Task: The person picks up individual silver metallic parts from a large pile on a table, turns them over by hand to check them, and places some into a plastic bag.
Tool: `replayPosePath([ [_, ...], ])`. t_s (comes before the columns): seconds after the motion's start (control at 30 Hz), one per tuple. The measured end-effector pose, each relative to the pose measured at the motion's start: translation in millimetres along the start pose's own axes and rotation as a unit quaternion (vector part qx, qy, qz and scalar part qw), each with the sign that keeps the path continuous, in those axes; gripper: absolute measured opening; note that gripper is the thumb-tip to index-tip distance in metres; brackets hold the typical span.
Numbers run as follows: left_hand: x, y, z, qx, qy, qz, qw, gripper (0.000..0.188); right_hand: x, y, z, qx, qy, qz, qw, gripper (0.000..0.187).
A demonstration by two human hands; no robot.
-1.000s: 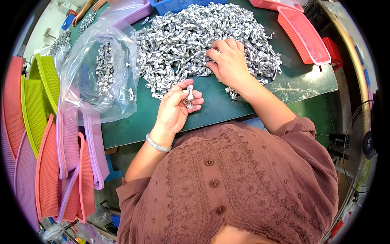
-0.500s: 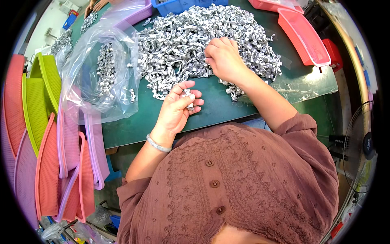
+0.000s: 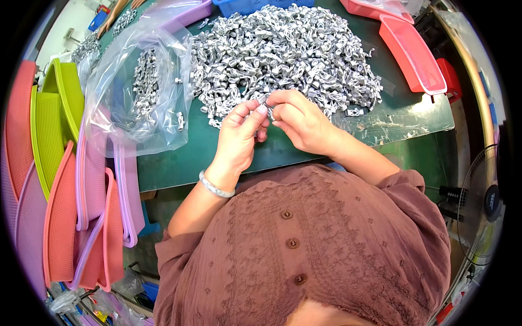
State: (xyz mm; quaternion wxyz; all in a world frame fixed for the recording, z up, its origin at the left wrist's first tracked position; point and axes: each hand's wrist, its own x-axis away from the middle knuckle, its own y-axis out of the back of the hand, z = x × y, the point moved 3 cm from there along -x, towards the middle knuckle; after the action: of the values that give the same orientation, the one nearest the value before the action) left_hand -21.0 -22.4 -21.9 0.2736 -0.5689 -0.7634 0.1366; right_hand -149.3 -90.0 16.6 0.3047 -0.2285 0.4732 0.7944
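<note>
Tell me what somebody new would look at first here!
Probably the huge heap of little grey-and-white pieces across the green table. Next, maybe the bright green, pink and purple baskets crowding the picture's left side. Then the left hand and right hand, meeting at the heap's near edge.

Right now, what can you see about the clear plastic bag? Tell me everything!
The clear plastic bag is thin, shiny and crumpled. It lies puffed up on the green table, left of the big heap, and its near-left edge overlaps the purple baskets. Small grey-and-white pieces show through it; I can't tell if all are inside. The left hand isn't touching it.
</note>
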Motion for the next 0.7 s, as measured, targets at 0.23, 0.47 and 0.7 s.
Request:
replayPosePath([
  [0.23,10.4,-6.4,-6.5,-0.203,-0.163,-0.019,0.965,0.011,15.7,-12.4,-9.8,-0.148,-0.117,-0.058,0.98,0.016],
  [0.47,13.5,-7.7,-8.7,-0.331,-0.279,-0.015,0.901,0.011,26.5,-21.2,-16.4,-0.37,-0.28,-0.048,0.885,0.009],
  [0.7,15.2,-9.7,-12.1,-0.376,-0.333,0.018,0.865,0.013,27.1,-22.9,-17.7,-0.416,-0.296,-0.05,0.858,0.008],
])
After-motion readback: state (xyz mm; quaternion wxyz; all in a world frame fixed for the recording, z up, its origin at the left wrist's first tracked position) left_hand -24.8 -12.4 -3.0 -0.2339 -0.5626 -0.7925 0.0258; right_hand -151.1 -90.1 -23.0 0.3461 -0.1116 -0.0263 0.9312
